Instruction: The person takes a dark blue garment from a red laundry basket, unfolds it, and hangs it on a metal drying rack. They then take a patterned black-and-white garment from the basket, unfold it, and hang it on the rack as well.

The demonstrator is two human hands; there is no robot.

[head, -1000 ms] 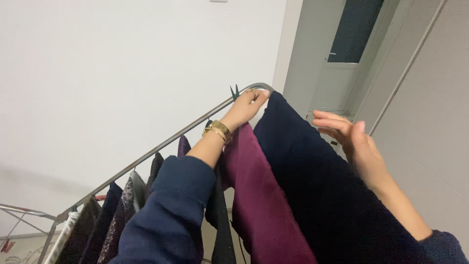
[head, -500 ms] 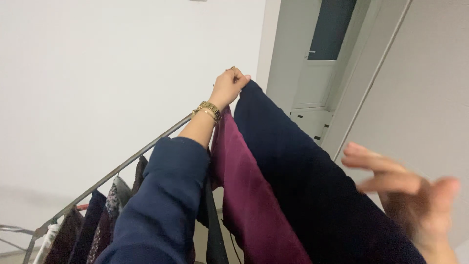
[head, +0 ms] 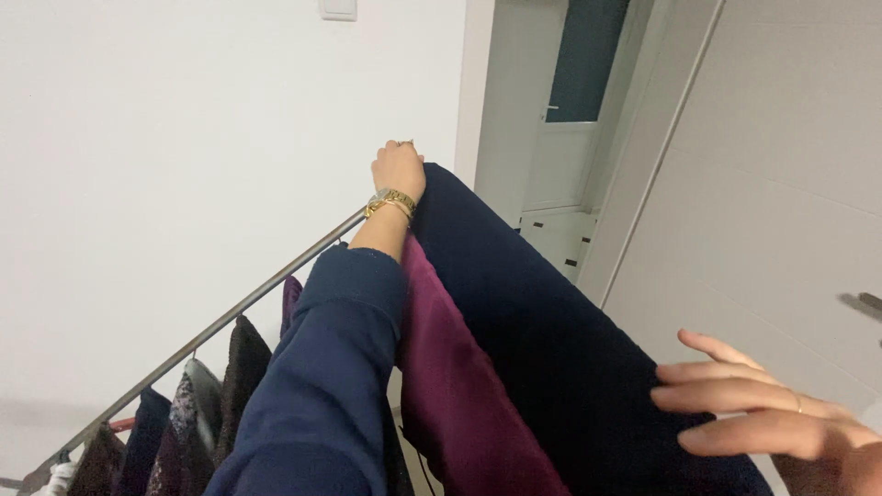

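Head view shows the right hand [head: 781,413] low and close now, lying flat with its fingers spread on the dark blue cloth [head: 551,340]; a second ago it was up near the top of that cloth. Next to the blue cloth hangs a purple cloth [head: 459,386]. Farther off, the left hand [head: 397,170] is still closed tight on the top end of the grey rack bar [head: 211,321], arm stretched out, gold watch [head: 393,199] on the wrist.
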